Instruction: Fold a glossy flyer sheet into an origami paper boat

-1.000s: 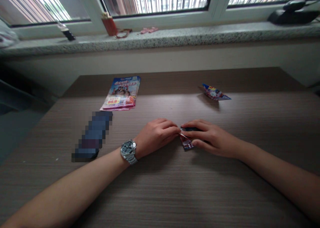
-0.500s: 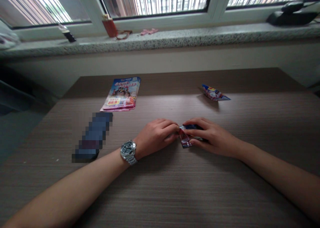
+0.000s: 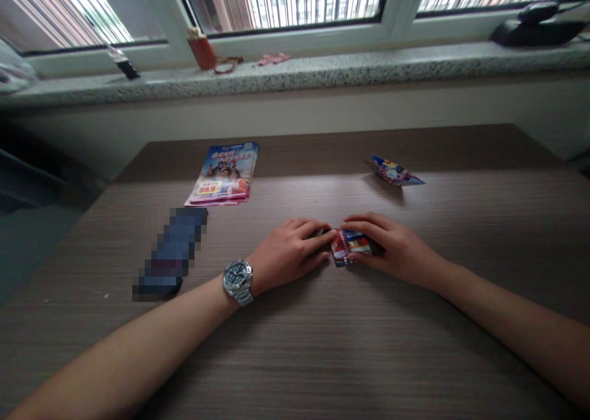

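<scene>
Head | left hand (image 3: 288, 254) fingertips at edge, right hand (image 3: 391, 248) gripping folded glossy flyer (image 3: 351, 245) on counter (image 3: 322, 346) | risk: loose grip lets fold spring open

Two hands (image 3: 288, 254) (image 3: 396, 248), one wristwatch (image 3: 238, 280), three printed papers (image 3: 224, 174) (image 3: 396, 171) (image 3: 351, 246)

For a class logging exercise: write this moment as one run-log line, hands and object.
left hand: fingertips beside folded glossy multicoloured paper piece | right hand: fingers on piece | wood-grain brown table: under both
</scene>
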Motion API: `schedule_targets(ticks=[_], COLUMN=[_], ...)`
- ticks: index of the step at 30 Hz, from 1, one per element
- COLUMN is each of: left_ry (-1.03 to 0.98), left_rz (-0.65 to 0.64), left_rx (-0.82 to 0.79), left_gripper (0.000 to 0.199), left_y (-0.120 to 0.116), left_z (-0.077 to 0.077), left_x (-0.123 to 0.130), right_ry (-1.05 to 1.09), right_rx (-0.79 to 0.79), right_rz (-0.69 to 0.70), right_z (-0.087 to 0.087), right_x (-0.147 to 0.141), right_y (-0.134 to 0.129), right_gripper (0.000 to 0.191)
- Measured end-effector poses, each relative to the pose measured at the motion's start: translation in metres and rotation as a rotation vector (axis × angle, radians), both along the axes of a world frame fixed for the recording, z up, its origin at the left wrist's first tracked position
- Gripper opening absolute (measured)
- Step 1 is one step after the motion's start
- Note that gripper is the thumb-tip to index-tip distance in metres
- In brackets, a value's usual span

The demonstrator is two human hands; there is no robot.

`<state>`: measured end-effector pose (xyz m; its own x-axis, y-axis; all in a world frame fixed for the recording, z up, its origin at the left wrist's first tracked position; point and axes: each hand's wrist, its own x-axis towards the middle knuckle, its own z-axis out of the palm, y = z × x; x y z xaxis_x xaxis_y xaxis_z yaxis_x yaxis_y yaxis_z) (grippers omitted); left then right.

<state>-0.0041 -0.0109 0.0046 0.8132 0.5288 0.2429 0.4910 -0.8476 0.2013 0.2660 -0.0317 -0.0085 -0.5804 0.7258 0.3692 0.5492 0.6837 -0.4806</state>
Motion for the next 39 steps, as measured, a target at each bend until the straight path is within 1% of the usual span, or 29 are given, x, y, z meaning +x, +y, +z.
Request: schedule_targets(ticks=[6, 13, 18, 21, 25, 28, 33, 39], left_ry=[0.080, 0.079, 0.117, 0.109, 0.091, 0.095, 0.087, 0.111], left_rz=[0.019, -0.042, -0.018, -0.007, 0.008, 0.014, 0.040, 0.065], left_rx=[0.000, -0.043, -0.032, -0.016, -0.016, -0.027, -0.045, -0.063], left_gripper=[0.055, 0.055, 0.056, 0.057, 0.058, 0.057, 0.060, 0.062], left_y=[-0.001, -0.001, -0.003, -0.006, -0.009, -0.010, -0.011, -0.013], left_z=[0.002, 0.002, 0.001, 0.002, 0.004, 0.003, 0.002, 0.004], left_x=[0.000, -0.001, -0.001, 0.001, 0.003, 0.004, 0.005, 0.005], right_ry=[-0.105, -0.093, -0.124, -0.159, -0.270, -0.333, -0.388, -0.390], right_rx=[0.073, 0.048, 0.046, 0.067, 0.078, 0.065, 0.045, 0.043], right_rz=[-0.021, -0.010, -0.019, -0.056, -0.039, -0.027, -0.014, -0.013], right_z=[-0.001, -0.008, -0.004, -0.002, -0.003, -0.005, -0.005, -0.004], right_x=[0.002, 0.008, 0.004, -0.001, -0.005, -0.005, -0.005, -0.005], right_y=[0.004, 0.007, 0.005, 0.002, 0.000, 0.000, 0.001, -0.001], right_gripper=[0.037, 0.039, 0.040, 0.048, 0.063, 0.070, 0.073, 0.078])
